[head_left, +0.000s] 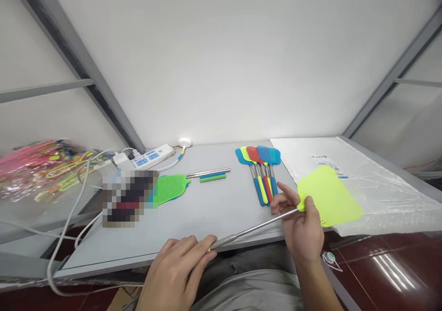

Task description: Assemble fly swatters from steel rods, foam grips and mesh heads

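The left hand (pixel 179 265) is gripping the near end of the yellow swatter's metal rod (pixel 255 228). The right hand (pixel 300 223) is pinching its yellow head (pixel 329 196), near the assembled swatters (pixel 262 173).

L hand (pixel 179 265) sits low centre, palm down, fingers curled w/ fingertips (pixel 207 249) pinched shut at the front. R hand (pixel 300 223) is further out & to the right, back of hand toward cam, thumb up, fingers closed in a grip, index partly extended leftward. R forearm runs down to the bottom edge; both wrists bare, hands well apart.
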`<control>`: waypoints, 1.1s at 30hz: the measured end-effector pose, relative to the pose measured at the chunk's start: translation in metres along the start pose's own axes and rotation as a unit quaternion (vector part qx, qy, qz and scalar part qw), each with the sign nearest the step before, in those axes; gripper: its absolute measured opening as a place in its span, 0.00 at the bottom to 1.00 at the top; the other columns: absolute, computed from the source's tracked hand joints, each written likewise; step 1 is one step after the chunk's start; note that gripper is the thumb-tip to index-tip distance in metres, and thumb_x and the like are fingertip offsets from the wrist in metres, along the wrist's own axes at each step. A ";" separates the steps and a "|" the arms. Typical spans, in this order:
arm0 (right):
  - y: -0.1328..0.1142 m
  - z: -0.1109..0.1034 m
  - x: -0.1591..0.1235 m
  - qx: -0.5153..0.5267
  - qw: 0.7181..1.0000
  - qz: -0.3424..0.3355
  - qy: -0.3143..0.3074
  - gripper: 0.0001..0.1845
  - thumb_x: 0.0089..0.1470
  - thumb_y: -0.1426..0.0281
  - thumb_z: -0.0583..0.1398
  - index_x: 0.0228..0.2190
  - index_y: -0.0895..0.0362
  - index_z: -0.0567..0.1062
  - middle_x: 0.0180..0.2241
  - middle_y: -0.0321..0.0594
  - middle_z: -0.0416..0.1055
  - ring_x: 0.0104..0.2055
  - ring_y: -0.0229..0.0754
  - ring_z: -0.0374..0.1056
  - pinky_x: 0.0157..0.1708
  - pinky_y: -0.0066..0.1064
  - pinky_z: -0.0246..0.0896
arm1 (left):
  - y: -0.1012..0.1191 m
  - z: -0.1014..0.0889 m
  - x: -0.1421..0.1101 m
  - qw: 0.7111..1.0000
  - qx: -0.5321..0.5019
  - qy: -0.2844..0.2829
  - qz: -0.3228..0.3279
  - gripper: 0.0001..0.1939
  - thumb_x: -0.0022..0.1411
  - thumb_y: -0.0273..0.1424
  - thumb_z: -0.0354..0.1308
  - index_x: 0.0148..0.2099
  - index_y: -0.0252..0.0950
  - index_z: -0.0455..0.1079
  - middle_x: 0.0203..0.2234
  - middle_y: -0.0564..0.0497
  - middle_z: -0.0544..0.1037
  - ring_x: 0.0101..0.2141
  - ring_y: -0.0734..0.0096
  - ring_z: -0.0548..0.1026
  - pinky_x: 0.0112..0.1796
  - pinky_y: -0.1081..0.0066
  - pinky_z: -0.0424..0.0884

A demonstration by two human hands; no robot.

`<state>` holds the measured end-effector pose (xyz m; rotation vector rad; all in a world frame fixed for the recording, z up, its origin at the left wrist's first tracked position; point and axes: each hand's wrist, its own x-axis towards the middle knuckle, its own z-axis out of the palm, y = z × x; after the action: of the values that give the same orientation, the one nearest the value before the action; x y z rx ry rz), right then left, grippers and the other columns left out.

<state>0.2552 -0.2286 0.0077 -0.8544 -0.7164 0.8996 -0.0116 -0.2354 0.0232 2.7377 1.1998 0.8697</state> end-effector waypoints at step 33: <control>0.023 0.047 -0.062 0.044 0.982 0.122 -0.140 0.32 0.66 0.53 0.41 0.45 0.52 0.80 0.48 0.46 0.78 0.39 0.46 0.70 0.43 0.42 0.67 | 0.069 0.037 0.016 0.995 0.086 0.024 -0.036 0.12 0.72 0.33 0.45 0.46 0.41 0.70 0.30 0.52 0.81 0.24 0.68 0.76 0.26 0.68 0.64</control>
<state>0.1810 -0.2596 -0.0007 -0.7541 -0.8195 1.2798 0.0618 -0.2664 0.0166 2.7977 1.4373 0.8690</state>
